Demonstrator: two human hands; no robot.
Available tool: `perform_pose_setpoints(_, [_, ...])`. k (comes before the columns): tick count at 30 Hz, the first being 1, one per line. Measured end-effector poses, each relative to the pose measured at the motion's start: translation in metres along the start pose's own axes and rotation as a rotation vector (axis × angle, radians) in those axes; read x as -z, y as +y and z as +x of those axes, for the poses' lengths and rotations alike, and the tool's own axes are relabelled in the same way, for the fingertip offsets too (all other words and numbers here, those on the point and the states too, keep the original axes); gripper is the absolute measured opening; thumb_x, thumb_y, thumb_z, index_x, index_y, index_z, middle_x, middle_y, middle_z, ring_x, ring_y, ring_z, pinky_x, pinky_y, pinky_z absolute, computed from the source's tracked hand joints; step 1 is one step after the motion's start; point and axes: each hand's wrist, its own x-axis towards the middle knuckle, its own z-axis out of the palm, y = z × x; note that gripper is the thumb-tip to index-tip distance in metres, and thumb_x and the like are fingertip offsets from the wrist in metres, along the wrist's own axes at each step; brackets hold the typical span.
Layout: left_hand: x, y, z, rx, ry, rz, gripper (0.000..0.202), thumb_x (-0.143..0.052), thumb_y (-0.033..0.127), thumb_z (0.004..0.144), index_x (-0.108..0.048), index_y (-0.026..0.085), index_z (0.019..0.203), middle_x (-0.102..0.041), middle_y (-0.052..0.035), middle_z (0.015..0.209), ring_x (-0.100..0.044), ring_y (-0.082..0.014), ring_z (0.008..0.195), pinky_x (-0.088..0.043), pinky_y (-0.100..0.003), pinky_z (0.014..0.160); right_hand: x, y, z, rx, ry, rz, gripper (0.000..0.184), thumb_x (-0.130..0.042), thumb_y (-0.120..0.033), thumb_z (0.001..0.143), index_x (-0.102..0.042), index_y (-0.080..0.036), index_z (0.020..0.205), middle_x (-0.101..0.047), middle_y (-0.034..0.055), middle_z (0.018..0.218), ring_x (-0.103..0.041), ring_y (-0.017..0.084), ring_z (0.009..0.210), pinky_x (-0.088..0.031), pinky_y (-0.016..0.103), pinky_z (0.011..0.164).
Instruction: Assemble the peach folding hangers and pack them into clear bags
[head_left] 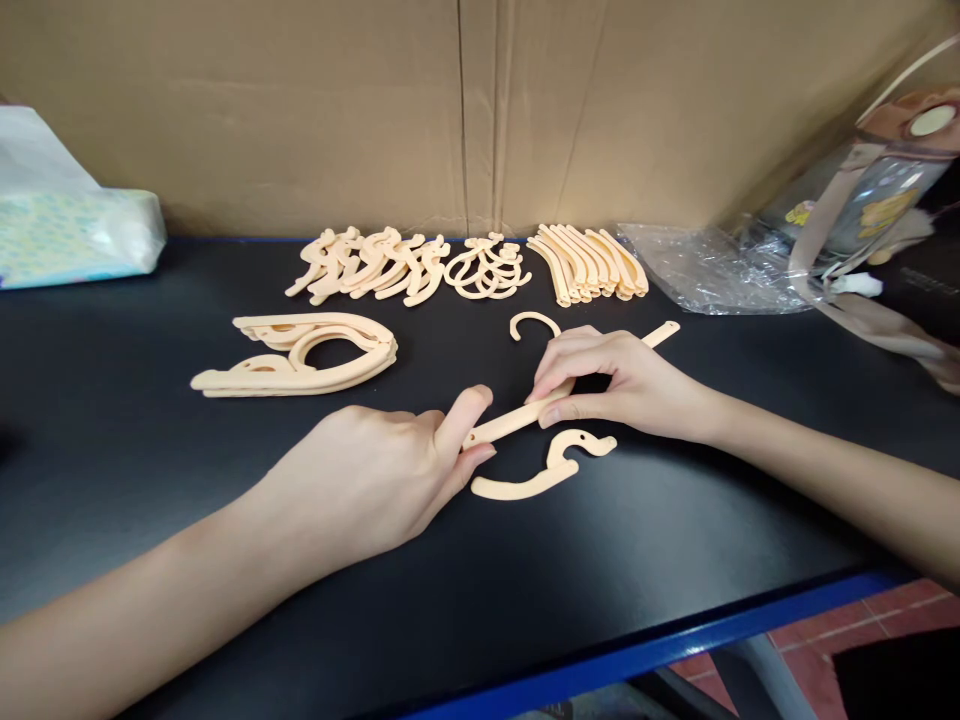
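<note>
My left hand has its thumb and fingers around the holed end of a beige plastic hanger arm, index finger lifted a little. My right hand pinches the same arm farther along. Above the right fingers a beige hook curves out, and another straight strip end sticks out behind that hand. Whether these parts are joined is hidden by the fingers. Just below the hands, a curved duck-head-shaped piece lies on the black table.
Folded hangers lie to the left. Along the back sit piles of curved pieces, hooks and straight arms, before a cardboard wall. A clear plastic bag, strapped bottle and tissue pack flank them.
</note>
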Motion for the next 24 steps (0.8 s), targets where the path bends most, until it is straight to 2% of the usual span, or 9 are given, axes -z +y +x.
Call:
perform_pose_setpoints(9, [-0.0004,-0.0001,-0.001,-0.042,0.013,0.009,0.028,-0.026,0.029,0.104,-0.046,0.015,0.118,-0.061,0.0039,0.053,-0.057,-0.0193,0.036,-0.022,-0.029,0.039,-0.0003,0.0001,-0.0006,-0.006,-0.003,-0.003,0.015,-0.074,-0.036,0.084,-0.076,-0.021,0.086,-0.073,0.0022,0.081,-0.065,0.016,0.077,-0.049,0.034,0.082])
perform_pose_setpoints(17, [-0.0008,0.0005,0.0,-0.09,0.028,-0.002,0.028,-0.023,0.024,0.104,-0.046,0.013,0.117,-0.061,0.0037,0.056,-0.058,-0.0193,0.039,-0.026,-0.03,0.038,-0.0004,-0.0006,0.0001,0.001,-0.011,0.018,0.013,-0.077,-0.031,0.082,-0.076,-0.019,0.085,-0.074,0.0012,0.081,-0.065,0.015,0.078,-0.048,0.032,0.082])
perform_pose_setpoints(20, [-0.0021,-0.001,-0.0003,-0.078,0.066,-0.014,0.026,-0.028,0.028,0.104,-0.049,0.015,0.11,-0.059,0.0039,0.057,-0.056,-0.0186,0.04,-0.026,-0.031,0.039,-0.0004,-0.001,-0.0002,-0.006,-0.014,0.032,0.013,-0.077,-0.031,0.082,-0.075,-0.018,0.085,-0.073,0.0011,0.081,-0.065,0.015,0.078,-0.049,0.032,0.082])
perform_pose_setpoints(24, [0.0006,-0.0043,0.0021,-0.077,0.127,-0.139,0.021,-0.036,0.027,0.1,-0.051,0.019,0.088,-0.055,0.0031,0.06,-0.051,-0.0152,0.047,-0.029,-0.029,0.045,0.0016,0.0005,-0.0016,-0.012,-0.029,0.052,0.014,-0.077,-0.031,0.082,-0.076,-0.018,0.087,-0.073,0.002,0.084,-0.065,0.015,0.08,-0.049,0.033,0.082])
